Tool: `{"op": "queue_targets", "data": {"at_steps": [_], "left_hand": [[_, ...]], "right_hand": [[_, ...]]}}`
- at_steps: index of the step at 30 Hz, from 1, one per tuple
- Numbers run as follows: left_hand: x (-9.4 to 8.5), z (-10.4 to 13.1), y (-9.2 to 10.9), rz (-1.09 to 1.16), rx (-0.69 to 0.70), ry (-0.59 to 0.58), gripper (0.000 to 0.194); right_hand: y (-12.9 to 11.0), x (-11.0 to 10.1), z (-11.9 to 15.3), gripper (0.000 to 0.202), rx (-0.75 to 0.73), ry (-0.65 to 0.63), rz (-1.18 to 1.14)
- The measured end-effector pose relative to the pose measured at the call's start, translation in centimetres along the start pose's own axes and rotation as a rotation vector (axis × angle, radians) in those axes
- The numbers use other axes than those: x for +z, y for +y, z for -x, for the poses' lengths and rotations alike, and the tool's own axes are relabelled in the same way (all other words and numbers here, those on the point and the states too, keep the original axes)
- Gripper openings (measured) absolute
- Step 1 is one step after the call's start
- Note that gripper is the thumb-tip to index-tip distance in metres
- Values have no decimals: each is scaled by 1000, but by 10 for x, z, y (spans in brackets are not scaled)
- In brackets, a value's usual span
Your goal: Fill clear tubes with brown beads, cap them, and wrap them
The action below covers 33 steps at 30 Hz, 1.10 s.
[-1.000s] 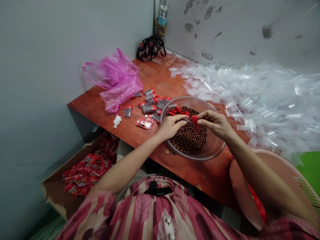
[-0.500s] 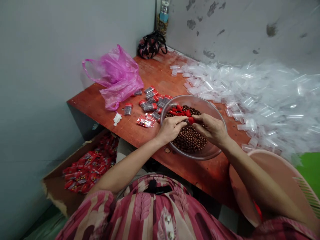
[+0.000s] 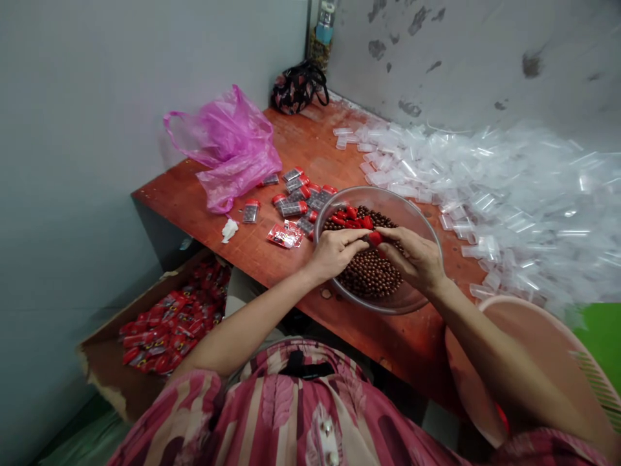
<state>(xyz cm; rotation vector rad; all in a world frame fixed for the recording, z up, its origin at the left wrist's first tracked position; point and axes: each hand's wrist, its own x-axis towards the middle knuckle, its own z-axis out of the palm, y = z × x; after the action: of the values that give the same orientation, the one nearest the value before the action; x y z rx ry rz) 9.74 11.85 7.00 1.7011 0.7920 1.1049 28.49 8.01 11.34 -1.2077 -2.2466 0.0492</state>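
Observation:
Over the clear plastic bowl (image 3: pixel 422 294), my left hand (image 3: pixel 334 255) pinches a small plastic container, its body mostly hidden by the fingers. The fingers of my right hand (image 3: pixel 414 259) close on the container's red cap (image 3: pixel 375 238). Small round brown balls (image 3: pixel 369 275) fill the bottom of the bowl below both hands. Several loose red caps (image 3: pixel 352 219) lie on the balls at the far side. Left of the bowl, filled containers with red caps (image 3: pixel 294 208) lie in a loose group, with red printed packets (image 3: pixel 285 234) in front of them.
Clear empty containers (image 3: pixel 514 194) are heaped along the right of the red table (image 3: pixel 310 145). A pink plastic bag (image 3: pixel 237 142) and a floral pouch (image 3: pixel 295 89) lie farther back. A pink basin (image 3: pixel 524 336) stands near my right forearm. At lower left, a cardboard box (image 3: pixel 104 362) holds red packets.
Both hands stay together over the bowl, with the fingers shifting slightly around the container and its red cap. The whole view has moved a little.

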Motion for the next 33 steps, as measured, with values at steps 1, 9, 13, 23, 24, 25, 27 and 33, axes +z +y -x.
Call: {"op": "queue_targets", "data": {"at_steps": [1,9,13,23,24,25,27,33], "left_hand": [[0,0,0,-7,8,-3,23],[3,6,-3,-92,99,5,23],[4,10,-6,-145,193,-47,24],[7,9,-9,-192,193,-1,25],[7,9,-9,-177,185,2,25],[6,9,-9,-166,178,6,25],[5,9,-9,-162,164,4,25],[3,7,-6,-150,35,25,21]], "right_hand": [[0,0,0,25,3,3,17],[2,1,3,24,-132,12,108],[1,0,12,30,-193,-19,143],[7,6,10,29,-165,8,145],[7,7,10,29,-164,13,132],[8,9,9,28,-173,17,119],[10,13,6,28,-210,23,109],[13,15,2,29,-213,-29,175]]}}
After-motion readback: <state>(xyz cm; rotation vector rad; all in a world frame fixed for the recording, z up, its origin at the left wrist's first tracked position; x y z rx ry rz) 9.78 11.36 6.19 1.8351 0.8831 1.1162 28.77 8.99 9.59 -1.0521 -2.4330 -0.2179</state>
